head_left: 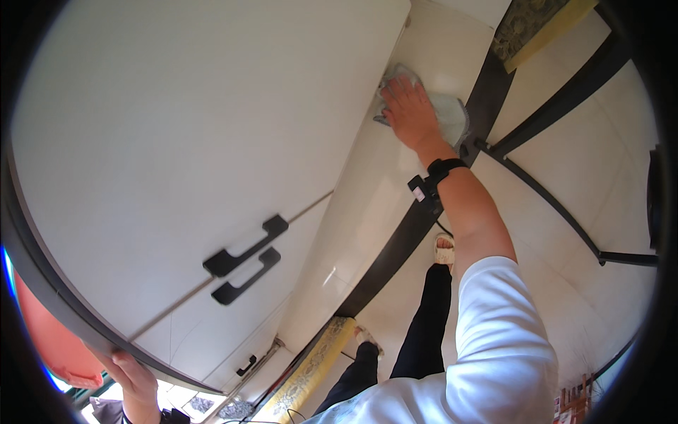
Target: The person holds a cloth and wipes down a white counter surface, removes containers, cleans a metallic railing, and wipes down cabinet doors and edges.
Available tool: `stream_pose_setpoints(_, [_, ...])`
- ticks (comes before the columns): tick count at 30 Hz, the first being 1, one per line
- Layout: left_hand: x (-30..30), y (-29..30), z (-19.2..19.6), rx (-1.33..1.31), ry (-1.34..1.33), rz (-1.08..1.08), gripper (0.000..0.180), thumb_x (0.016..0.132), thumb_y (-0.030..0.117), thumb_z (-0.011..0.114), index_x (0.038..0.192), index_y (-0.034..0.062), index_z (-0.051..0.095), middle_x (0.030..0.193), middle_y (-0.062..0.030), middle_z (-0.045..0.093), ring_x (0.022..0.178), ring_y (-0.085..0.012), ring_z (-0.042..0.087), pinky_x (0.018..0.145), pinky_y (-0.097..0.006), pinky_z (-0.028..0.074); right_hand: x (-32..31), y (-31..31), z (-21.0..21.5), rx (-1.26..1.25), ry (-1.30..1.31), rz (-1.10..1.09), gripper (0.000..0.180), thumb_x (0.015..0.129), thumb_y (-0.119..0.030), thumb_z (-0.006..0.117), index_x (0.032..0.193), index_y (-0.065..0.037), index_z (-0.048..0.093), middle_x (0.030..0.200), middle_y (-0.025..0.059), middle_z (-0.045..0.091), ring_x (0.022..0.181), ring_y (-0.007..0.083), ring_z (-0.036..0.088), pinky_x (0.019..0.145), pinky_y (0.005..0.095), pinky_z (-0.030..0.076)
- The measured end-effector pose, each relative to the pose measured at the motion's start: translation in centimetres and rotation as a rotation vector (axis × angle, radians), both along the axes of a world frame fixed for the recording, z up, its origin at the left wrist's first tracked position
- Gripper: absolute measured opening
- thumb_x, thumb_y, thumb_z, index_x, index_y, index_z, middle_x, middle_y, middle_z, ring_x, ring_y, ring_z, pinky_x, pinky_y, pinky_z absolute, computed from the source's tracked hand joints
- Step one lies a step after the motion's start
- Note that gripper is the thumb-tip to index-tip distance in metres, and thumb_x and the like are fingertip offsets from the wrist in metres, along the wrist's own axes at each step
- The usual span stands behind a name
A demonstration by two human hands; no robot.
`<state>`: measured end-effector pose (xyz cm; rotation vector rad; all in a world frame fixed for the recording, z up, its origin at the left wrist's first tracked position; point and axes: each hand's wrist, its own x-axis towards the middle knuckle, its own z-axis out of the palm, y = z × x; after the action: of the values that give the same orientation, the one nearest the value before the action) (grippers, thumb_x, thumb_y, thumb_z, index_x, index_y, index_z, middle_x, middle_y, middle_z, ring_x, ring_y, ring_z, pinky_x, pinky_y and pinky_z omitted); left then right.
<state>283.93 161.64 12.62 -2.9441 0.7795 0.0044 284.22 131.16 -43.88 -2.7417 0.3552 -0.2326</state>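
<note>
My right hand (410,111) presses a pale green-grey cloth (449,115) flat against the lower part of a white cabinet front (176,127), close to the tiled floor. A black band (434,178) sits on that wrist, and the sleeve is white. My left hand (135,381) grips the dark top edge of the cabinet (49,283) at the lower left of the view. Two black handles (244,258) lie between the two white doors.
The floor (579,177) is cream tile with dark stripes. My legs in black trousers and light sandals (443,252) stand beside the cabinet. A patterned yellow mat (311,367) lies along its base, another (537,25) at the top. An orange object (53,339) sits at far left.
</note>
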Motion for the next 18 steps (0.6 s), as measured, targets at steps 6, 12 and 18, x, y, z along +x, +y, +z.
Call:
stream_pose_setpoints(6, [2.8,-0.8,-2.2,-0.051,0.067,-0.193,0.065,0.098,0.051,0.028,0.145,0.0075,0.022,0.141,-0.0160,0.036,0.127,-0.0252,0.043,0.093,-0.038,0.045,-6.8,11.8,0.6,0.115,0.077,0.025,0.051,0.093,-0.031,0.047,0.140,-0.012,0.039,0.146,0.0073,0.033,0.140,0.0290,0.019,0.115,0.0462,0.011])
stream_pose_setpoints(12, [-6.5,-0.9,-2.5,0.038,-0.020,-0.360,0.057,0.094,0.036,0.049,0.141,0.0084,0.032,0.139,-0.0163,0.041,0.122,-0.0292,0.047,0.095,-0.042,0.045,-8.6,21.4,1.6,0.177,0.036,0.122,0.052,0.091,-0.027,0.049,0.139,-0.008,0.040,0.146,0.0127,0.032,0.139,0.0322,0.021,0.112,0.0476,0.017])
stream_pose_setpoints(18, [-18.6,10.2,-15.8,-0.257,0.423,-0.428,0.040,0.080,0.010,0.066,0.118,0.0037,0.058,0.121,-0.0205,0.055,0.099,-0.0341,0.061,0.080,-0.040,0.052,-8.6,14.1,1.6,-0.141,0.119,0.414,0.054,0.090,-0.038,0.050,0.140,-0.019,0.040,0.143,0.0050,0.038,0.134,0.0285,0.029,0.109,0.0444,0.025])
